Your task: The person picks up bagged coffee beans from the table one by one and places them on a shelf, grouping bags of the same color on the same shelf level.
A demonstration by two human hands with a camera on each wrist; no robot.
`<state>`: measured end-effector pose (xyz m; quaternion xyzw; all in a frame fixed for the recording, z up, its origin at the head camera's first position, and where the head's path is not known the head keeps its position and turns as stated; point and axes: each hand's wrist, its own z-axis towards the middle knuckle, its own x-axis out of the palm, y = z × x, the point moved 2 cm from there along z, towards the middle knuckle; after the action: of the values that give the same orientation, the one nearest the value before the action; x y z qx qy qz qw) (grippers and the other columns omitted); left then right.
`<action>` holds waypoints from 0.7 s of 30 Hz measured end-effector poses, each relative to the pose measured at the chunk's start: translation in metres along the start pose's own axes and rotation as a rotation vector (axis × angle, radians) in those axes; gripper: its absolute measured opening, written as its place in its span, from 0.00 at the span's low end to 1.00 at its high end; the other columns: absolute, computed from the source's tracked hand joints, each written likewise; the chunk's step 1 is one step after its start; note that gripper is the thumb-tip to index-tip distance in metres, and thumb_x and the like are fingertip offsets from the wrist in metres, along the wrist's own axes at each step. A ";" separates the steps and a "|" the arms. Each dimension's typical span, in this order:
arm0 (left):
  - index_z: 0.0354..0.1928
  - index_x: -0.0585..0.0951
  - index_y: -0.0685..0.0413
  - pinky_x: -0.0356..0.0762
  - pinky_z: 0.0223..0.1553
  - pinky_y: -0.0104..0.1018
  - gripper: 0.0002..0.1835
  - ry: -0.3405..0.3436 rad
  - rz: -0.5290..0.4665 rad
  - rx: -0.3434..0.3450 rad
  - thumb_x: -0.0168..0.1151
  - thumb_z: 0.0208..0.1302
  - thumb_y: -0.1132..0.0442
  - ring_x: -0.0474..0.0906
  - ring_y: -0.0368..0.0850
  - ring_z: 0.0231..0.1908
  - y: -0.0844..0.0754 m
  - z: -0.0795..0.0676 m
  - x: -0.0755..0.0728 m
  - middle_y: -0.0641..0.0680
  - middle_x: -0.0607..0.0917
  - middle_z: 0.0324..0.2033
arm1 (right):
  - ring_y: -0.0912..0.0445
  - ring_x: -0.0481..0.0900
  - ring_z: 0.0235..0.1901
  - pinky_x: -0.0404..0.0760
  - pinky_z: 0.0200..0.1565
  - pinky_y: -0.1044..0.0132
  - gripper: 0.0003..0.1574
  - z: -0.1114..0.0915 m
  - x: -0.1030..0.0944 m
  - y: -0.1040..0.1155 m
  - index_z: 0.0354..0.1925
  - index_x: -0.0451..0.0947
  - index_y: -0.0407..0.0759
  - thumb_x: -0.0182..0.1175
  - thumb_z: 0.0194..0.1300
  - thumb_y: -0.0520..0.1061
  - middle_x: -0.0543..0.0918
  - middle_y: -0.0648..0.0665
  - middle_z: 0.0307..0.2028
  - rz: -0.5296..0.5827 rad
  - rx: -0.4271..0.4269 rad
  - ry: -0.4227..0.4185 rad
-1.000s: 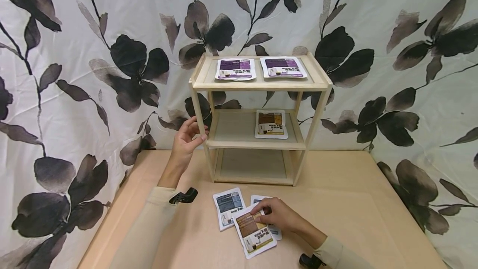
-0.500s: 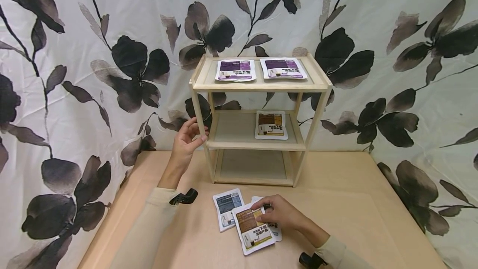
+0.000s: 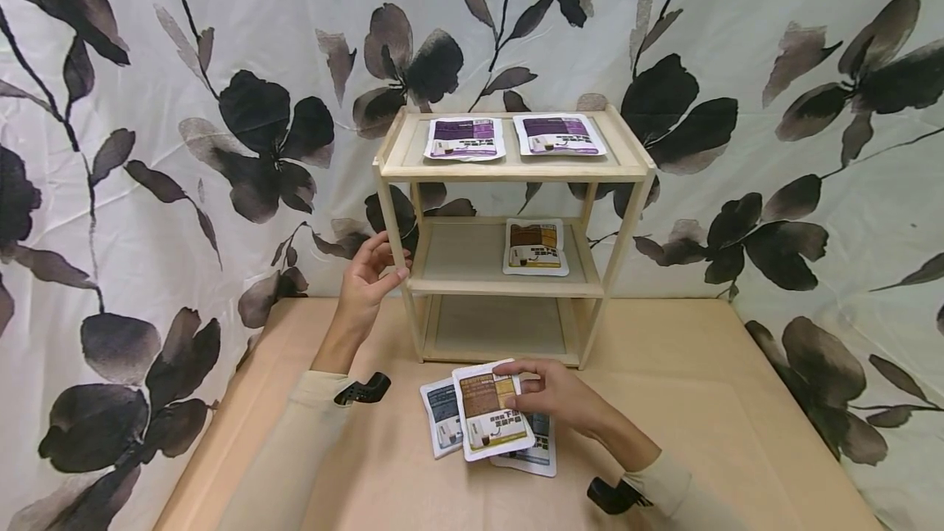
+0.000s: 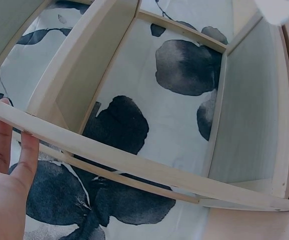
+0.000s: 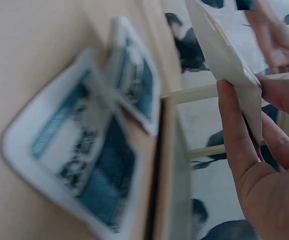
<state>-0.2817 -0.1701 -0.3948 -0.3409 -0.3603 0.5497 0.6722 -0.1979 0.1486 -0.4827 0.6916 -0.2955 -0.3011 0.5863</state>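
Note:
In the head view my right hand (image 3: 571, 400) pinches a white-edged pouch with a brown and yellow label (image 3: 483, 408) at its right edge. The right wrist view shows this pouch (image 5: 224, 50) between thumb and fingers, lifted off the table. Below it lie two blue-labelled pouches, a left one (image 3: 441, 420) and a right one (image 3: 544, 456), both partly covered in the head view. My left hand (image 3: 363, 277) holds the front left post of a three-tier wooden shelf (image 3: 509, 288). In the left wrist view its fingers (image 4: 2, 145) pass behind that post (image 4: 109, 145).
Two purple-labelled pouches, one left (image 3: 465, 138) and one right (image 3: 560, 134), lie on the top tier. Another brown-labelled pouch (image 3: 535, 247) lies on the right of the middle tier. Behind the tan table (image 3: 686, 416) hangs a flowered cloth (image 3: 531, 56).
The right hand has raised the brown-labelled pouch off the blue-labelled ones and moved it slightly towards the shelf. The left hand stays on the post.

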 end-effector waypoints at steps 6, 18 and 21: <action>0.67 0.75 0.45 0.81 0.51 0.31 0.33 0.011 0.002 0.011 0.61 0.63 0.81 0.81 0.44 0.48 0.001 0.000 -0.001 0.49 0.83 0.47 | 0.49 0.87 0.43 0.87 0.41 0.61 0.33 0.002 -0.005 0.028 0.68 0.71 0.34 0.66 0.67 0.36 0.84 0.31 0.50 -0.007 -0.042 -0.006; 0.65 0.76 0.43 0.82 0.50 0.33 0.34 -0.001 -0.033 0.009 0.62 0.62 0.82 0.82 0.43 0.47 0.001 0.002 -0.001 0.66 0.80 0.49 | 0.47 0.87 0.47 0.87 0.46 0.55 0.36 0.007 -0.012 0.063 0.69 0.71 0.38 0.67 0.65 0.35 0.81 0.31 0.55 -0.006 -0.119 -0.018; 0.65 0.76 0.43 0.82 0.50 0.33 0.34 0.002 -0.036 0.016 0.62 0.62 0.82 0.82 0.43 0.47 0.002 0.002 -0.001 0.59 0.82 0.48 | 0.46 0.86 0.49 0.87 0.47 0.55 0.37 0.008 -0.012 0.072 0.69 0.71 0.40 0.68 0.64 0.35 0.80 0.31 0.57 -0.015 -0.119 -0.043</action>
<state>-0.2842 -0.1706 -0.3954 -0.3294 -0.3614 0.5400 0.6851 -0.2159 0.1423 -0.4120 0.6512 -0.2845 -0.3371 0.6175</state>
